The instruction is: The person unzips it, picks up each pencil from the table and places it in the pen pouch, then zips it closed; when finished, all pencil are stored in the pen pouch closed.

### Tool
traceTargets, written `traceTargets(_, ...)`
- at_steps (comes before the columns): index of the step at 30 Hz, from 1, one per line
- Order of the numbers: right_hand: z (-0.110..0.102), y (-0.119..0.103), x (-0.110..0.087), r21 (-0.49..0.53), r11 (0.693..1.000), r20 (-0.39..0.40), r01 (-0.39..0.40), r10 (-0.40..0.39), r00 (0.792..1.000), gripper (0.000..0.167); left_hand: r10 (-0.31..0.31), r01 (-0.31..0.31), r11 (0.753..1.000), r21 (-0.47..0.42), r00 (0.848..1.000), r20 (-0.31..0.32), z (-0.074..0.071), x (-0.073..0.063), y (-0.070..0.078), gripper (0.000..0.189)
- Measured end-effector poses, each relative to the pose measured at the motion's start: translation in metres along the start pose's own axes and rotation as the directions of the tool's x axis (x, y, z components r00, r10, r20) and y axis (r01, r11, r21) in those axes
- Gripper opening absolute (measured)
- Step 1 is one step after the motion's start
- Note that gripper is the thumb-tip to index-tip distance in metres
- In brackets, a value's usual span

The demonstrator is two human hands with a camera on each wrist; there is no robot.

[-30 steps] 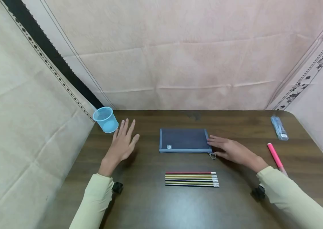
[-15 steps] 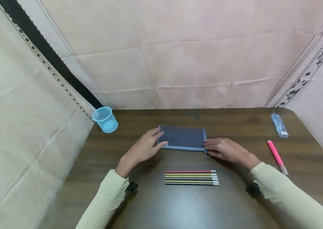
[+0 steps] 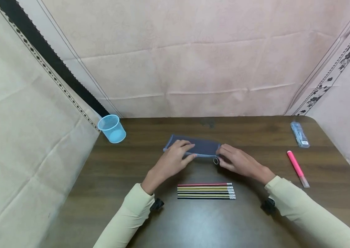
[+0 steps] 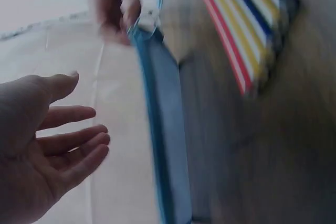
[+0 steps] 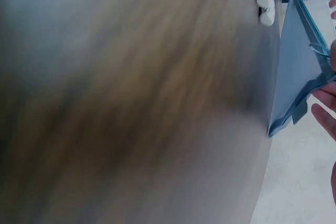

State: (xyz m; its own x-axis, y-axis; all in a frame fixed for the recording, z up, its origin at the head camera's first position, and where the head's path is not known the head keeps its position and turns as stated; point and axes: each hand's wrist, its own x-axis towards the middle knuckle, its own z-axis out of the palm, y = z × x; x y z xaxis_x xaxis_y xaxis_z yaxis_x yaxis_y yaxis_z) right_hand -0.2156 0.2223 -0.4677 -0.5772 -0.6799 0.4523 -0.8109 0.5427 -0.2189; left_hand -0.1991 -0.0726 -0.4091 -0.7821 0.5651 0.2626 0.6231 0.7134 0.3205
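Note:
A navy zip pouch (image 3: 205, 146) with light blue edging is tilted up off the table, its near edge raised. At its right end my right hand (image 3: 240, 161) pinches the corner by the zip's ring (image 3: 215, 161); in the right wrist view, fingers (image 5: 326, 98) meet the pouch (image 5: 296, 61) at that corner. My left hand (image 3: 172, 161) hovers over the left part of the pouch. In the left wrist view the left hand (image 4: 50, 145) has its fingers spread, apart from the pouch (image 4: 167, 124). Several striped pencils (image 3: 205, 191) lie in a row nearer me.
A blue translucent cup (image 3: 112, 129) stands at the table's back left. To the right lie a pink marker (image 3: 297, 168) and a small blue packet (image 3: 300, 134). Cloth hangings (image 3: 175, 62) rise behind the table (image 3: 209, 224) and at both sides.
My left hand has come right from near the cup to over the pouch. My right hand has shifted left and now grips the pouch's corner; the pouch has tilted up.

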Motion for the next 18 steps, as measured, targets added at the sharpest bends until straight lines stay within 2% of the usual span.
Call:
traceTargets(4,-0.003,-0.007,0.006,0.043,0.999,-0.024,0.001,0.000,1.000,0.021,0.079,-0.079,0.997,0.005,0.995,-0.067,0.009,0.004,0.016,0.040)
traceTargets(6,-0.005,-0.008,0.008,0.050,0.999,-0.031,0.001,0.000,1.000,0.023,0.094,-0.094,0.996,-0.002,0.991,-0.094,0.013,0.007,0.024,0.036)
traceTargets(10,-0.007,-0.011,0.011,0.058,0.998,-0.039,-0.005,0.007,0.999,0.026,0.063,-0.067,0.997,-0.030,0.990,-0.124,0.021,0.010,0.035,0.028)
traceTargets(14,-0.008,-0.015,0.013,0.089,0.996,-0.057,-0.014,0.019,0.998,0.027,0.008,-0.013,0.999,-0.042,0.994,-0.112,0.028,0.013,0.040,0.022)
traceTargets(18,-0.009,-0.019,0.012,0.126,0.992,-0.069,-0.028,0.037,0.997,0.026,-0.009,0.005,0.999,-0.042,0.995,-0.103,0.035,0.014,0.044,0.018)
